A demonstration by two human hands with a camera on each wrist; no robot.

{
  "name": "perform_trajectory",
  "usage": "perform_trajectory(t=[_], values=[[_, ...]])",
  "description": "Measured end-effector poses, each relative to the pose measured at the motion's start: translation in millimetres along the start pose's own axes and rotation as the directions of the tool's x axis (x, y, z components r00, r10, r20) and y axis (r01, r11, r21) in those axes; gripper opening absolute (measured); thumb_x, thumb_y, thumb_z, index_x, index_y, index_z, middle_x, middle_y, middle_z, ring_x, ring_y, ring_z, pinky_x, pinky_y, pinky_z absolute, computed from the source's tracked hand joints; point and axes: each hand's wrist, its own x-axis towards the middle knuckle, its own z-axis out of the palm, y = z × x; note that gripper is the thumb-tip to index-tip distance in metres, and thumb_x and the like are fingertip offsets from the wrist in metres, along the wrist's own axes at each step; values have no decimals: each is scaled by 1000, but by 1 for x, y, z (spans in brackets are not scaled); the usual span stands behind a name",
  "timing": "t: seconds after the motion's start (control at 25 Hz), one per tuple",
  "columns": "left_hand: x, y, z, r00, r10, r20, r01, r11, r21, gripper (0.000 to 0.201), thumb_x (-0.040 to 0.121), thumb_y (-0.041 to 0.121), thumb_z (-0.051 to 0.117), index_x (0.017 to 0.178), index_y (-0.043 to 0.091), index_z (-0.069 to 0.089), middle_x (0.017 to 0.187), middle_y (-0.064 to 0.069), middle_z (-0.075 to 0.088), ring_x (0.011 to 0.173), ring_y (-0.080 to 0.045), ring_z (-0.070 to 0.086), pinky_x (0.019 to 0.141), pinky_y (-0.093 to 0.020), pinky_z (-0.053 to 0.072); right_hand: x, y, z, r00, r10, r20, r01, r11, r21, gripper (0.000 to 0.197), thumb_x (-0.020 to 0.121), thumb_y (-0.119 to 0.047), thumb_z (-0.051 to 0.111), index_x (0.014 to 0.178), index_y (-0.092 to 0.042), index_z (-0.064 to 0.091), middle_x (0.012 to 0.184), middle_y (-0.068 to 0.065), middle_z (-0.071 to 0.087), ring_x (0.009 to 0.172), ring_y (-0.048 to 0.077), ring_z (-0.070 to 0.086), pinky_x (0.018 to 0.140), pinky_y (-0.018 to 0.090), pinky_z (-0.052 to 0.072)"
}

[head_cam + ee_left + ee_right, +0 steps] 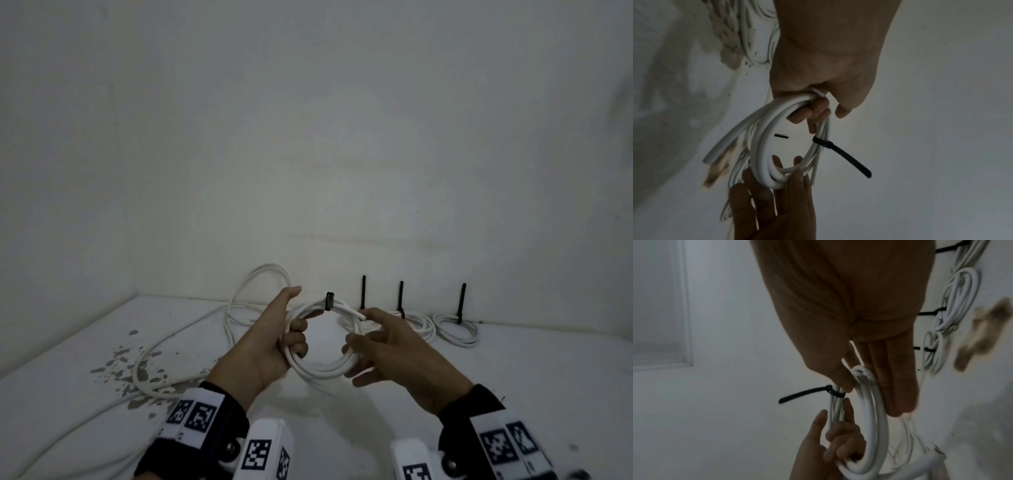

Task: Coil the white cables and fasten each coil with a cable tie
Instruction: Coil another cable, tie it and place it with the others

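in the head view, the left hand (270, 339) has its fingers curled round the left side of a white coil (323, 342), so its grip is grasping the coil. the coil is held in the air above the white tabletop (513, 377), between the two hands. a black tie (329, 301) sits on the top of the coil. the right hand (387, 346) touches the right side of the coil with spread, rather straight fingers; its grip looks released. a free end of the cable points toward this hand. on the tabletop behind, near the wall, lie tied coils (455, 329), each with a black tie standing up. to the left a loose cable (164, 370) lies over dark stains (116, 363).

in the left wrist view, the left hand (826, 65) holds the top of the coil (766, 146) with curled fingers (807, 113). the tie (840, 154) is closed round thinner turns on the right side and its tail sticks out to the lower right. the right hand (772, 211) supports the coil from below with long fingers.

in the right wrist view, the right hand (849, 313) has its fingers (896, 386) straight behind the coil (875, 426), and the thumb is just beside the tie (812, 393). the left hand (828, 447) grasps the lower part of the coil. the tied coils (957, 301) lie at the upper right.
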Motion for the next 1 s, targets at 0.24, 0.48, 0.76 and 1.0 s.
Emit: perform_trajectory(t=[0.24,0.48,0.76,1.0], values=[[22,-26,17,999,-48,-11,48,999,17,27,89,31,63,92,5,64,90,-13,69,83,-24,67,77,-39,52,10,33,-28,978,141,-152,-97,959,268,28,94,-2,63,120,-5,54,94,25,74,85,39,73,70,43,62],[53,-56,39,999,-46,21,43,988,147,18,92,2,50,91,-2,67,91,-16,70,81,-26,64,76,-37,58,28,49,-60,917,255,-307,-115,905,410,3,95,2,59,98,2,60,78,18,68,66,29,70,57,36,61],[103,-56,88,997,75,12,-73,910,407,20,94,7,56,106,3,71,105,-16,73,83,-20,67,60,-24,57,68,56,-110,874,349,-338,-149,855,496,6,95,6,57,91,6,62,83,22,65,71,30,65,48,32,59],[160,-36,102,954,299,-28,-196,692,695,22,91,27,62,96,10,75,86,-6,70,84,-22,65,74,-28,49,106,41,-132,870,298,-393,-123,903,412,11,91,4,65,83,11,63,77,24,66,70,33,67,57,35,60]])
